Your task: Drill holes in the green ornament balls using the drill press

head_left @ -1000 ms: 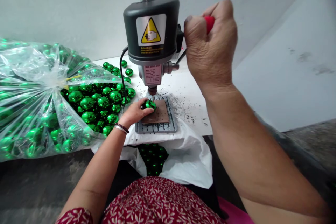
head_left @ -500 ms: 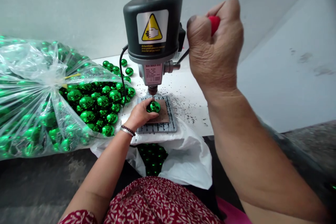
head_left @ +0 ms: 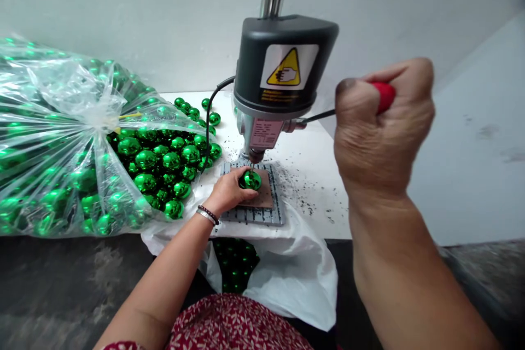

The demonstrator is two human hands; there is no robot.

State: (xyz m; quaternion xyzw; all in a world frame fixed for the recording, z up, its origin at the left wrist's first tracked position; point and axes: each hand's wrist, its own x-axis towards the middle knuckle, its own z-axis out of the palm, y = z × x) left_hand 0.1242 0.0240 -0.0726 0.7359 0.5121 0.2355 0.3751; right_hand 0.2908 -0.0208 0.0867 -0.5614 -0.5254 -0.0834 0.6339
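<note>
My left hand (head_left: 229,191) grips a shiny green ball (head_left: 250,180) between thumb and fingers. The ball rests on a brown board (head_left: 264,194) that lies on the slotted grey base plate (head_left: 279,208) of a bench drill (head_left: 283,65). Directly over the ball is the drill's chuck (head_left: 256,156); its bit reaches the ball's top, though I cannot tell how deep. Raised at the right, my right hand (head_left: 383,126) is wrapped round the red knob (head_left: 386,97) of the drill's feed lever (head_left: 320,116).
A large clear plastic bag (head_left: 82,164) full of green balls lies at the left, with several loose balls (head_left: 214,118) beside it. Dark shavings (head_left: 305,191) litter the white table (head_left: 328,213). Below its front edge hangs a white sack (head_left: 299,279) holding more green balls (head_left: 235,265).
My right hand has come down with the lever, and the drill head now sits lower over the base plate. The view has shifted and tilted. My left hand still holds the ball.
</note>
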